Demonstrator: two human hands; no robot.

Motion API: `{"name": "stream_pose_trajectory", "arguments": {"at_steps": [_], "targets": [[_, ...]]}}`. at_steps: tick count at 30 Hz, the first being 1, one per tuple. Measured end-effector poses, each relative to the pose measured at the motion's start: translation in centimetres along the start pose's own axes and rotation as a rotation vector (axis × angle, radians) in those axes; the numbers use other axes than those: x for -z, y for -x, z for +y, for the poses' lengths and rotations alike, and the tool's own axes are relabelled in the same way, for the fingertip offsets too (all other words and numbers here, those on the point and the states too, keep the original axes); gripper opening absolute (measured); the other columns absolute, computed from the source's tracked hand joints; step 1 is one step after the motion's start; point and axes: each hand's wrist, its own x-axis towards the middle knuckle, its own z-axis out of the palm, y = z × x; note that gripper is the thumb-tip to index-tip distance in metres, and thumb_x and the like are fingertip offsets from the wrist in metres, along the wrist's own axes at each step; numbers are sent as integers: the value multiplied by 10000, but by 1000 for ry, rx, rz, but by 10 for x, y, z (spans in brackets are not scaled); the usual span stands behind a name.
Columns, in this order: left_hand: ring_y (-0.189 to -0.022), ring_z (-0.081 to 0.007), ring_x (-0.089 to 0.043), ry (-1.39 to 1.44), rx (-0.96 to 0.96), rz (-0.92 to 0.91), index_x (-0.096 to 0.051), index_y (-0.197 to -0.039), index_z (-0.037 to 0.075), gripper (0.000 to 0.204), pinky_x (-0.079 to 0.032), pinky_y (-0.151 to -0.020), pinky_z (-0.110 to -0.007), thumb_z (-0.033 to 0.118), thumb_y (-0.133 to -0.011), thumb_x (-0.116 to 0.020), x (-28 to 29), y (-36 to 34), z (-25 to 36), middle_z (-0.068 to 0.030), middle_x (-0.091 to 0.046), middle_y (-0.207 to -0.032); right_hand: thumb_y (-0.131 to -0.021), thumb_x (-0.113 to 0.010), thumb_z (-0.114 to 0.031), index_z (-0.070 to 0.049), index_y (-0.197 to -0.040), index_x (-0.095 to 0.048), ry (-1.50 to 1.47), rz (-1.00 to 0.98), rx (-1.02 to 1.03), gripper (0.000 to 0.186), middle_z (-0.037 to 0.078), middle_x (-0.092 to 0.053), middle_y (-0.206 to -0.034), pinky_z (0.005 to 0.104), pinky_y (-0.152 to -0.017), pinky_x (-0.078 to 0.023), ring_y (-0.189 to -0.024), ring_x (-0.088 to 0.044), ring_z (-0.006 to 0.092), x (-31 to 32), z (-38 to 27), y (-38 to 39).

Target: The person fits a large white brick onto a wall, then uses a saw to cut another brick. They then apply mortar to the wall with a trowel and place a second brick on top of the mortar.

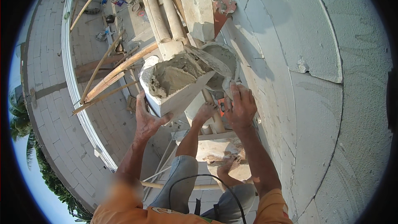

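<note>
My left hand (149, 118) supports a pale lightweight block (176, 103) from below and its left side, fingers spread along its face. Wet grey mortar (176, 76) covers the block's upper face in a thick, uneven layer. My right hand (241, 107) is closed around the handle of a trowel, on the block's right. The mortar-smeared trowel blade (213, 61) reaches up and left to the far right edge of the mortar. Just beyond the trowel stands a bucket (235, 54) with grey mortar inside, partly hidden by the blade.
A wall of large grey blocks (273, 83) rises close on my right. Bamboo poles (171, 6) and boards make up the scaffold, with my bare feet (206, 112) on it. A long pale metal rail (68, 58) runs down the left. Tools and debris lie on the floor below.
</note>
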Motion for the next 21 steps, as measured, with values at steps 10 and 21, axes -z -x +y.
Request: {"name": "stream_pose_trajectory", "arguments": {"at_steps": [10,21], "targets": [[-1155,-249,-519,185,92,30,-396,-1333,-43,924,-451,-995,-396,204,-575,-861,6,1,17,-140,-488,-1211,-759,-737,-76,31,-1130,-572,32,111,-42,421,233,-591,-1076,492,-780,-509,-912,-607,413,1,21,96],[-1131,-246,-531,68,33,110,-404,-1310,-37,908,-453,-971,-395,269,-592,-867,12,-1,-1,-141,-496,-1225,-816,-655,-184,8,-1243,-523,-21,-819,-586,486,212,-566,-1118,501,-849,-510,-1098,-578,406,-136,125,66]]}}
